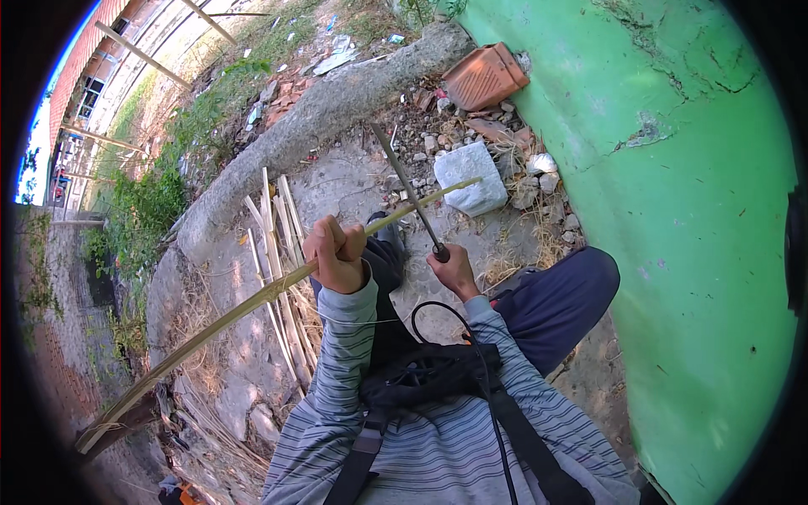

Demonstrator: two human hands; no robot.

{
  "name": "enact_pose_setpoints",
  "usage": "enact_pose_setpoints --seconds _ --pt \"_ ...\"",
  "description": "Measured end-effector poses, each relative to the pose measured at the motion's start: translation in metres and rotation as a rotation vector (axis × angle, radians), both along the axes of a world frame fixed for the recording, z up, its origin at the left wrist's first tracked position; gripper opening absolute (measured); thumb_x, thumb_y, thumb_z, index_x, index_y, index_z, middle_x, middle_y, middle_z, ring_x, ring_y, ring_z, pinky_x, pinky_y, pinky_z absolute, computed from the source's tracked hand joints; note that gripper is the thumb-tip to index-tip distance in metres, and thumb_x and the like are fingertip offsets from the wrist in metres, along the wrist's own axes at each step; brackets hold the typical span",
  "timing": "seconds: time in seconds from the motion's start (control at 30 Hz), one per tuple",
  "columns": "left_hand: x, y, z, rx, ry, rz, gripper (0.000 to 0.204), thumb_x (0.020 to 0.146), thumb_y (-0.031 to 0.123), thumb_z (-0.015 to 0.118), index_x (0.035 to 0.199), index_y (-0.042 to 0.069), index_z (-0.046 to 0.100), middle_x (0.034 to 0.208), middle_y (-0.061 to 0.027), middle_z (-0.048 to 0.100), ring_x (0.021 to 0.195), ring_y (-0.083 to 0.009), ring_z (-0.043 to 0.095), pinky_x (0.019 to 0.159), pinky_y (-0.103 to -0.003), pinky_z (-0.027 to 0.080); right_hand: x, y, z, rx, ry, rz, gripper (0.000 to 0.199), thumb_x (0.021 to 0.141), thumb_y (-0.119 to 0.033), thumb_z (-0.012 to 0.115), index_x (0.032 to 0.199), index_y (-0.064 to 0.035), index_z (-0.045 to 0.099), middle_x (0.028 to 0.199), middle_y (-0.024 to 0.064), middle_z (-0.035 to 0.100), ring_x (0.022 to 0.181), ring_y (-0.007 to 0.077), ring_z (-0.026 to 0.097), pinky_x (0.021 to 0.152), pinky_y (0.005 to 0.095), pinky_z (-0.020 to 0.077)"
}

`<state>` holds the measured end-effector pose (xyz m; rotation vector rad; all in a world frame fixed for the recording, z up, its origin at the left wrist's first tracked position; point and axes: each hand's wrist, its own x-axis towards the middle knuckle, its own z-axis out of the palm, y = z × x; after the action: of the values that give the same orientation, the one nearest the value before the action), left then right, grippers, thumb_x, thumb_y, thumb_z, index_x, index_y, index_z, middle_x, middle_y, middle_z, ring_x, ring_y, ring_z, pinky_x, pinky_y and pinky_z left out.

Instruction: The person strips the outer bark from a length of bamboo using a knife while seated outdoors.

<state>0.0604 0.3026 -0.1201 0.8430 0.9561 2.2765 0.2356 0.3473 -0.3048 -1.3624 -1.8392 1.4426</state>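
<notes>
My left hand [337,252] is clenched around a long pale bamboo strip [236,313] that runs from the lower left up to the right, its tip near a white stone. My right hand [454,271] grips the handle of a long dark knife [406,189]. The blade points up and away and crosses over the strip just right of my left hand. I sit on the ground with my legs in dark blue trousers [555,303] under both hands.
A bundle of split bamboo strips [278,244] lies on the concrete to my left. A white stone [471,177], rubble and a red clay block [484,76] lie ahead. A green wall [690,210] stands close on my right; a concrete kerb [320,109] runs diagonally ahead.
</notes>
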Motion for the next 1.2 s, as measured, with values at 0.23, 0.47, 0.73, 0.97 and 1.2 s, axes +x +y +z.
enact_pose_setpoints --seconds 0.23,0.47,0.73,0.97,1.2 --pt "-0.004 0.0 -0.005 0.014 -0.112 0.016 0.051 0.107 0.031 0.037 0.061 0.013 0.023 0.053 0.0029 0.018 0.038 -0.0074 0.013 0.04 -0.031 0.013 0.001 0.0 -0.011 0.012 -0.031 -0.104 0.026 0.078 -0.022 0.068 0.07 0.0028 0.063 0.065 0.0196 0.063 0.06 0.0314 0.064 0.061 0.0417 0.0478" --pt "0.001 -0.003 0.001 -0.028 -0.002 -0.023 0.054 0.108 0.039 0.03 0.061 0.015 0.018 0.051 0.0032 0.013 0.039 -0.0091 0.011 0.041 -0.032 0.013 0.011 0.005 -0.027 -0.009 -0.039 -0.07 0.028 0.077 -0.021 0.069 0.066 0.0027 0.06 0.057 0.0119 0.058 0.055 0.0188 0.057 0.056 0.037 0.0438" --pt "-0.001 -0.008 0.003 -0.018 0.008 -0.054 0.057 0.107 0.036 0.035 0.057 0.013 0.02 0.049 0.003 0.016 0.039 -0.0085 0.013 0.042 -0.031 0.013 0.006 0.003 -0.035 -0.013 0.011 -0.021 0.027 0.077 -0.022 0.067 0.066 0.0018 0.061 0.059 0.0132 0.061 0.055 0.0227 0.06 0.057 0.0391 0.0464" --pt "0.0 -0.007 -0.003 -0.006 0.023 -0.062 0.049 0.109 0.035 0.03 0.065 0.013 0.02 0.052 0.0025 0.016 0.039 -0.009 0.012 0.041 -0.032 0.014 0.015 0.01 -0.051 -0.383 0.012 -0.195 0.027 0.077 -0.023 0.068 0.068 0.0019 0.063 0.059 0.0116 0.062 0.055 0.0207 0.061 0.057 0.0386 0.0481" --pt "0.005 0.0 0.002 -0.025 -0.062 -0.017 0.056 0.108 0.035 0.036 0.058 0.014 0.02 0.05 0.0029 0.016 0.039 -0.0085 0.014 0.041 -0.031 0.014 0.023 0.021 -0.074 -0.367 -0.054 -0.219 0.027 0.076 -0.024 0.069 0.07 0.002 0.065 0.061 0.0139 0.063 0.058 0.0231 0.062 0.06 0.0392 0.0485"
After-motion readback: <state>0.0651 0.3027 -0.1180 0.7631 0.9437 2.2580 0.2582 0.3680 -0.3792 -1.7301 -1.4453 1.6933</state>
